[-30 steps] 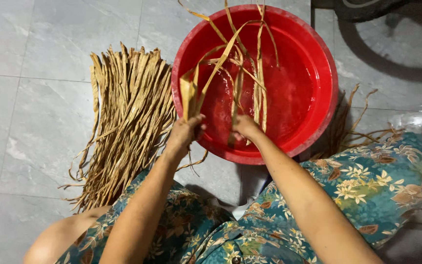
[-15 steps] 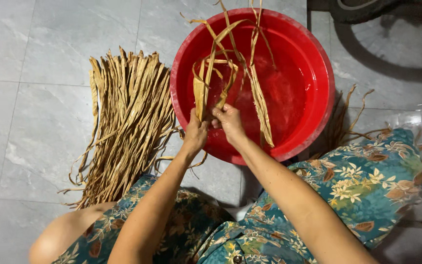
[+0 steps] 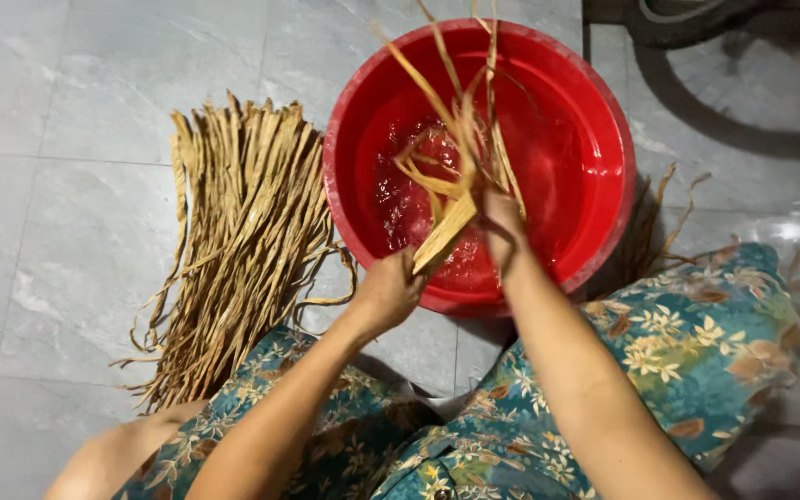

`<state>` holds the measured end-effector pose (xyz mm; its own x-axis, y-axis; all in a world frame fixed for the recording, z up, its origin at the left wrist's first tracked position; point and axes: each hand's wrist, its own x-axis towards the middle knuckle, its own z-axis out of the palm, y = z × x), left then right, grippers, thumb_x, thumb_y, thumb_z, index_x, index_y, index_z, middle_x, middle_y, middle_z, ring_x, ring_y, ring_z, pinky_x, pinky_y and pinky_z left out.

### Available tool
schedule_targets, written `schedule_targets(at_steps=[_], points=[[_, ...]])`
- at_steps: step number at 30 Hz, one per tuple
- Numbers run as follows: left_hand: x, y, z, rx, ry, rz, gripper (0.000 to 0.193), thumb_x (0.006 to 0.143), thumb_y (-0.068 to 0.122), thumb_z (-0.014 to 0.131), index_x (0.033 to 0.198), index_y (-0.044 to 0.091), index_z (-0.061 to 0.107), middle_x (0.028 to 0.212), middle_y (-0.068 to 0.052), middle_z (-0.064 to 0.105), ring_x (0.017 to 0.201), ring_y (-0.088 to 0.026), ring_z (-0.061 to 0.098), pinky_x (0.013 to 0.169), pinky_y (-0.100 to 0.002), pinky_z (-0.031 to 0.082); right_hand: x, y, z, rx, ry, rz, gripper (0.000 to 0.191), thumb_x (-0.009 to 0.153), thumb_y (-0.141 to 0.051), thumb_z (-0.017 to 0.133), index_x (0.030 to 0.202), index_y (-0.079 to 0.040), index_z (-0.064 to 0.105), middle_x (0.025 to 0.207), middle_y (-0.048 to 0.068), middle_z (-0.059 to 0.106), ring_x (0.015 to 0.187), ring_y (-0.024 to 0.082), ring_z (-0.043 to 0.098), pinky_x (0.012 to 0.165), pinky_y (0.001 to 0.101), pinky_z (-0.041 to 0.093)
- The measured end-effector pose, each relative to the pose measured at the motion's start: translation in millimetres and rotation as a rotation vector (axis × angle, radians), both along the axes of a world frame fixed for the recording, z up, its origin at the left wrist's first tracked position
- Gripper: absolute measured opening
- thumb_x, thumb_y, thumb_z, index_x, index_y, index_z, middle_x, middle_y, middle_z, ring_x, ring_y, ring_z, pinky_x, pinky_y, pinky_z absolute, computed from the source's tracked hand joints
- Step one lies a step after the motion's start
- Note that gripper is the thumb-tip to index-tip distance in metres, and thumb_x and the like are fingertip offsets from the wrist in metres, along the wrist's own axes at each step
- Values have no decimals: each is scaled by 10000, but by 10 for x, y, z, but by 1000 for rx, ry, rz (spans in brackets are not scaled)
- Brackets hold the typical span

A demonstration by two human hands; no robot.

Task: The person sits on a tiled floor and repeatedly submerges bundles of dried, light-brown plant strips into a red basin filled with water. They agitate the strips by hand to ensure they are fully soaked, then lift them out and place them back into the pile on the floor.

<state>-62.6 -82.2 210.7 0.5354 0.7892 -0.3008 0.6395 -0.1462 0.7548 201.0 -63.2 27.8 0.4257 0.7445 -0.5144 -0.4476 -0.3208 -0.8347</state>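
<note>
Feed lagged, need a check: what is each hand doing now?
Left hand: closed, holding the strips by their lower ends over the basin.
Right hand: closed on the same strips, higher up.

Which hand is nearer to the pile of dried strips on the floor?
Left. The left hand is at the red basin's near rim, close beside the pile. The right hand is over the basin, farther from the pile, gripping wet strips.
</note>
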Motion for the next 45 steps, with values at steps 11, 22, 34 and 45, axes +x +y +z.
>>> schedule_targets(at_steps=[11, 22, 34, 45], points=[[-851, 536, 875, -241, -74, 347, 276, 1007, 168, 574, 1182, 40, 744, 726, -60, 618, 574, -131, 502, 496, -304, 434, 117, 26, 587, 190, 336, -165, 745, 995, -721, 458, 1045, -49, 776, 710, -18, 583, 503, 40, 504, 392, 169, 340], [-950, 647, 653, -366, -63, 334, 226, 1003, 201, 533, 1053, 92, 725, 664, -7, 574, 512, -103, 435, 424, -294, 373, 515, 145, 321, -195, 55, -7, 393, 1029, -469, 595, 928, -96, 663, 596, -56, 422, 416, 61, 341, 349, 237, 259], [-1109, 1041, 779, -199, -856, 633, 110, 1069, 202, 635, 1017, 107, 615, 673, 37, 565, 532, -60, 495, 459, -218, 351, 1906, 403, 1272, 560, -79, 320, 176, 992, -123, 554, 850, -50, 627, 979, 113, 708, 793, 201, 667, 679, 343, 550], [-394, 704, -38, -333, -521, 512, 176, 973, 205, 718, 906, 91, 603, 587, 43, 481, 465, -72, 387, 413, -262, 305, 193, -245, -337, -404, -1049, 625, 223, 934, -281, 743, 960, -60, 728, 910, 151, 724, 826, 280, 687, 782, 451, 561]])
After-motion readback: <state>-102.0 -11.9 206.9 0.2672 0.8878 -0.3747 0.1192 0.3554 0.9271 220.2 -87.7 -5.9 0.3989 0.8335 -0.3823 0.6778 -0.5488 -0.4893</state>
